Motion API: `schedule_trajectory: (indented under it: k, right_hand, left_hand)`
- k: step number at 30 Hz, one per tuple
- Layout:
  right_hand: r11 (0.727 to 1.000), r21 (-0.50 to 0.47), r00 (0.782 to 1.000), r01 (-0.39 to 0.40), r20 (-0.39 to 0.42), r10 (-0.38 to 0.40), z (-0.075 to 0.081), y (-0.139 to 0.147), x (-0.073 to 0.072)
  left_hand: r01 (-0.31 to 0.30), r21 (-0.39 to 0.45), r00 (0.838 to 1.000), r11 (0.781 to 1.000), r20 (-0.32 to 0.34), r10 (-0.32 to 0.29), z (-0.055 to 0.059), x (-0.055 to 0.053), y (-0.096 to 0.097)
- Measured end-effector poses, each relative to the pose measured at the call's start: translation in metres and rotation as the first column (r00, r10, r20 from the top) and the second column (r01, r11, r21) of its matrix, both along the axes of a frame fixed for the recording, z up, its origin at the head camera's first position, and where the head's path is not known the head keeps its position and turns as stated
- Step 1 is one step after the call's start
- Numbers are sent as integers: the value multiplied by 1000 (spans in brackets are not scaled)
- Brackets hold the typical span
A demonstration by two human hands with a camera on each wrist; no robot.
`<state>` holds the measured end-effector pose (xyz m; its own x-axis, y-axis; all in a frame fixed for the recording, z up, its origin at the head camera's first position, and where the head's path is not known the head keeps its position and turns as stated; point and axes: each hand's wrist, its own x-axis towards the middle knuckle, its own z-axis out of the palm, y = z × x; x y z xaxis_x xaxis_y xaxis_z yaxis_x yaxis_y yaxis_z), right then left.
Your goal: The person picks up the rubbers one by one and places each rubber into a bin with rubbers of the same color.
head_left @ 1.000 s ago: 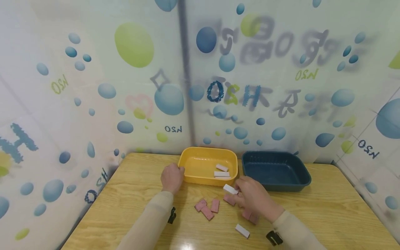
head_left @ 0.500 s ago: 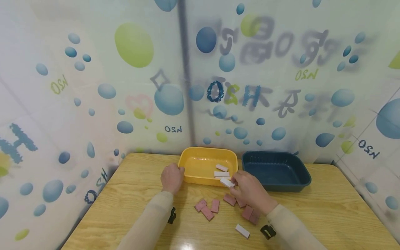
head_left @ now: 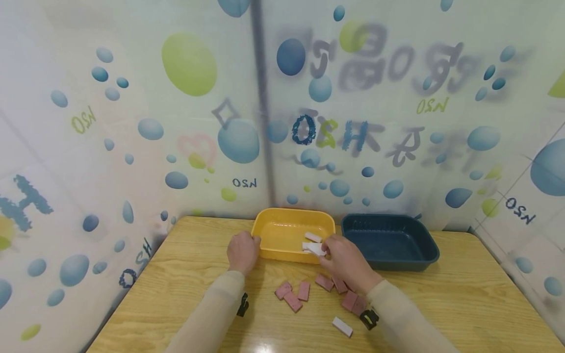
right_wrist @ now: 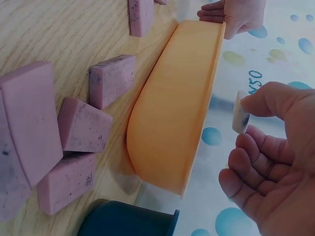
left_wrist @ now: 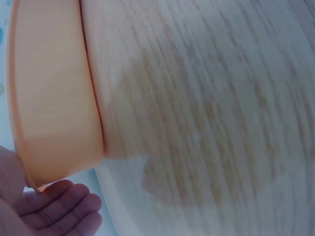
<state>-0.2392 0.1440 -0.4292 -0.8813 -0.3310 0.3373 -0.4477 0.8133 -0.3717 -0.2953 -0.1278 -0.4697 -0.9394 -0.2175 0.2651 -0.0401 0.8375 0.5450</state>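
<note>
My right hand pinches a white eraser between thumb and fingertips; in the right wrist view a dark smudge marks it. In the head view it overlaps the front rim of a yellow tray, near its right end. Inside the tray lie white erasers. The tray's left corner is gripped by my left hand, with the thumb and fingers about the rim in the left wrist view. Several pink erasers, speckled dark, lie loose on the table in front.
A dark blue tray stands just right of the yellow one. One more white eraser lies near the front of the wooden table. Behind the table hangs a bubble-printed curtain.
My right hand has moved left and away from me with the white eraser, from over the pink erasers to the yellow tray's rim. The left hand has stayed in place.
</note>
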Motion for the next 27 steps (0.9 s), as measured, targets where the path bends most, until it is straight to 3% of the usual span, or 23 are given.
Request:
schedule_trajectory:
  k: [27]
  right_hand:
    - [997, 50, 996, 61, 67, -64, -6, -15, -26]
  left_hand:
    - [-5, -17, 1000, 1000, -7, 4, -1, -1, 0]
